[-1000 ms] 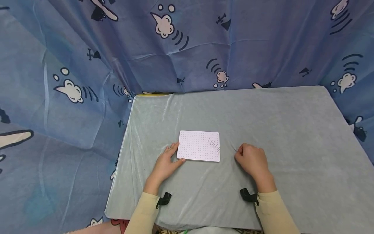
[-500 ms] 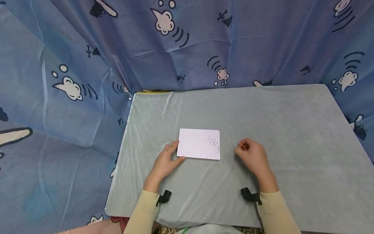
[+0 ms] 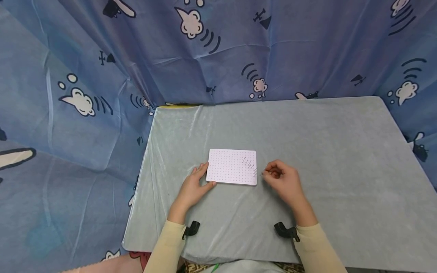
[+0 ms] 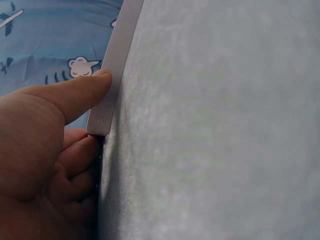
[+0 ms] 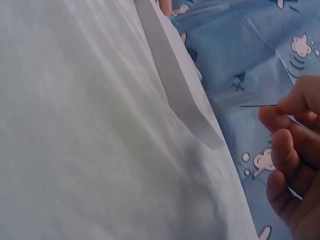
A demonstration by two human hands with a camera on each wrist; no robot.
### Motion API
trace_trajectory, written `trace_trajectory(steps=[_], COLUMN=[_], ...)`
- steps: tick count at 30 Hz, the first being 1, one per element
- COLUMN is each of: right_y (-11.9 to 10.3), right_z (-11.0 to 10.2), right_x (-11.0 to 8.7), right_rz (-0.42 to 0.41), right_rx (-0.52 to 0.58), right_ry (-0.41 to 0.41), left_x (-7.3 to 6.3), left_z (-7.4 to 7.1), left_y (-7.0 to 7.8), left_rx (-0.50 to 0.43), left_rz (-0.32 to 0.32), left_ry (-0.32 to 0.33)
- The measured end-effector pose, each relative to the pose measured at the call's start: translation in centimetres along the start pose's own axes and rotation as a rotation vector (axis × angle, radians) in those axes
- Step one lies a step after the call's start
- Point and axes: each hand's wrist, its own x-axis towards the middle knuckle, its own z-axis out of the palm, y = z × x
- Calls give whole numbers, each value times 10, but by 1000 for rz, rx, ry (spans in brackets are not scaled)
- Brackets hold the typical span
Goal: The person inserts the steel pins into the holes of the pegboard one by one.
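A white board (image 3: 232, 167) with a grid of small dark dots lies on the table. Several thin dark needles (image 3: 249, 162) stick up at its right side. My left hand (image 3: 192, 190) steadies the board's near left corner, with fingertips along the left edge and an extended thumb (image 4: 87, 92) against the near edge. Just right of the board, my right hand (image 3: 282, 181) pinches a thin needle (image 5: 256, 106) between thumb and index finger. The needle's tip points toward the board; the other fingers are loosely curled.
A grey velvety cloth (image 3: 324, 144) covers the table. A blue patterned curtain (image 3: 222, 49) hangs behind it and down the left side. Each wrist carries a black camera mount (image 3: 192, 229) on its sleeve.
My right hand has lifted from the cloth and moved left toward the board, with the needle between its fingertips. My left hand stays at the board's corner.
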Motion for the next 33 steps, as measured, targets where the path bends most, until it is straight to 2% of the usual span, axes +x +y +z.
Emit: trace_trajectory(steps=[6,17,33], right_y=[-3,-4,-4], right_z=[15,23,26], right_x=[-6,-11,-8], right_rz=[-22,-11,-134], right_rx=[8,-118,-247], right_ry=[-50,-96,-109], left_x=[0,0,0], left_z=[0,0,0], left_y=[0,0,0], left_rx=[0,3,-3], left_rz=[3,8,2], left_ry=[3,6,9])
